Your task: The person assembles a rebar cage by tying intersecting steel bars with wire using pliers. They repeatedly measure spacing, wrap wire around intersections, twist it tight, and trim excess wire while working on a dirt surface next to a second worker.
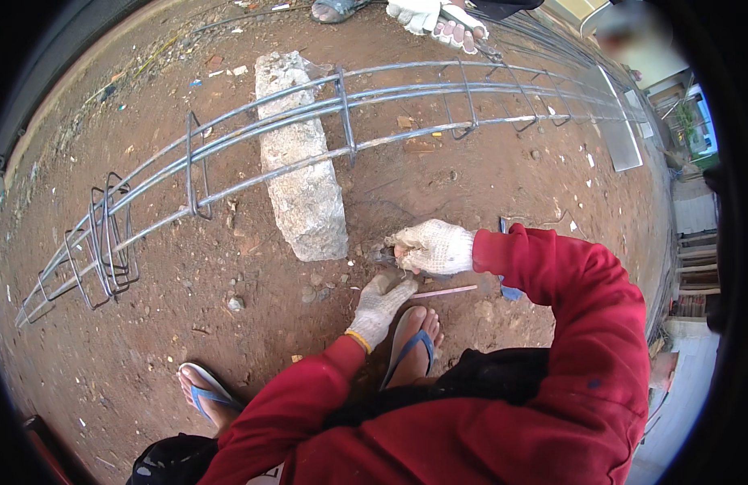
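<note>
Gloved L hand [379, 305] nr R hand [434, 247]

A rough, pale concrete block [309, 212] lies on the brown dirt [471, 182] at ten o'clock, just off centre, with a small grey stone [235, 303] farther out at eight. At two o'clock lies a flat grey panel [623, 144]; wooden slats [698, 263] show at three.
</note>
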### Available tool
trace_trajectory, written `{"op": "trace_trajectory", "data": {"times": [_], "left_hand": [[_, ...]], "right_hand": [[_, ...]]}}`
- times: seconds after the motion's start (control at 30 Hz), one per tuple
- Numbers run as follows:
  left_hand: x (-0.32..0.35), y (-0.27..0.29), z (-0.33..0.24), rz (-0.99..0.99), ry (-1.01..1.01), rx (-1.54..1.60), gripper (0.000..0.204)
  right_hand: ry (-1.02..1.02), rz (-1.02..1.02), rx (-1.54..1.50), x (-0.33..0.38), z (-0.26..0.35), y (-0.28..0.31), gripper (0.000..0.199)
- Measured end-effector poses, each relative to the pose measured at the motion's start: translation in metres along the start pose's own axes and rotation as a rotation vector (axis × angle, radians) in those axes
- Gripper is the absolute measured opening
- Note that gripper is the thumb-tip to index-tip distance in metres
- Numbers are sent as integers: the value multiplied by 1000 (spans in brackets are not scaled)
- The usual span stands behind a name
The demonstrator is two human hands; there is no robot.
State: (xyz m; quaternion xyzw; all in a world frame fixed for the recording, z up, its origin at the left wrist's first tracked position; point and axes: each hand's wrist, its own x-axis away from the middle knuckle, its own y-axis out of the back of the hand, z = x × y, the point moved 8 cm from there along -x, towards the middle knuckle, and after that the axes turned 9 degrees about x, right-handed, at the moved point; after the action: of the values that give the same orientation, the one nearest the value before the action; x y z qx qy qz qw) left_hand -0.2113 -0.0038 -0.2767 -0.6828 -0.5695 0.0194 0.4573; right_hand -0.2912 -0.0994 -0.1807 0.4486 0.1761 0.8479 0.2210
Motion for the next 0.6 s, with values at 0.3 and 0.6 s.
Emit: {"op": "trace_trajectory", "data": {"times": [0.3,0.6], "left_hand": [[-7,-17,6,-35,211,140,18],[48,10,-16,188,630,-819,46]], "right_hand": [[224,-255,569,-1,33,20,21],[159,160,-322,-6,42,8,20]]}}
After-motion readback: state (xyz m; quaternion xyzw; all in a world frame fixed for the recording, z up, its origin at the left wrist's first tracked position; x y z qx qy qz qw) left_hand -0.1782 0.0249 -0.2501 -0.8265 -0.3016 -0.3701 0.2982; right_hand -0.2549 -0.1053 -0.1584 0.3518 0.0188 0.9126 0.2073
